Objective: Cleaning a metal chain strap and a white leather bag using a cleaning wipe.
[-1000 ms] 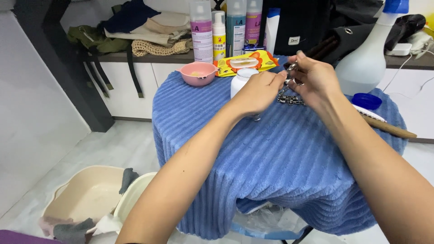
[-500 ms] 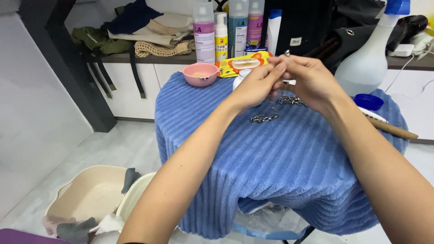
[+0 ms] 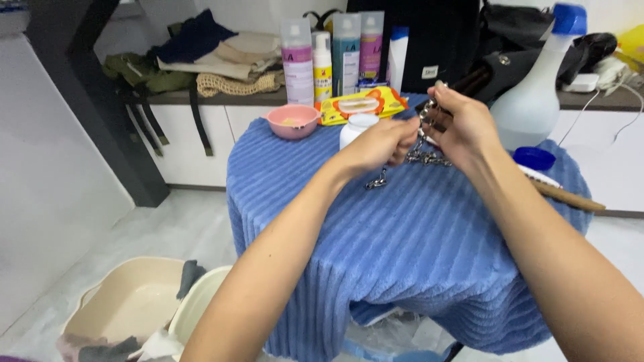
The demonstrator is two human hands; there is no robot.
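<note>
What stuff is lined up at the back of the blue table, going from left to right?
Pink bowl → yellow wipes pack → white jar → metal chain held in both hands → white spray bottle → blue cap → wooden-handled brush.

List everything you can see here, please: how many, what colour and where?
metal chain: one, silver, held between both hands above the table
table cover: one, blue ribbed cloth, draped over the round table
small bowl: one, pink, far left edge of the table
wipes packet: one, yellow, behind the bowl
white jar: one, just behind the left hand
spray bottle: one, white with blue top, right side
blue lid: one, by the spray bottle
wooden-handled brush: one, right edge of the table
tall bottles: about five, on the counter behind
folded cloths: a pile, counter left
tubs: two, beige, on the floor
left hand: pinching the chain
right hand: gripping the chain's upper end
</note>
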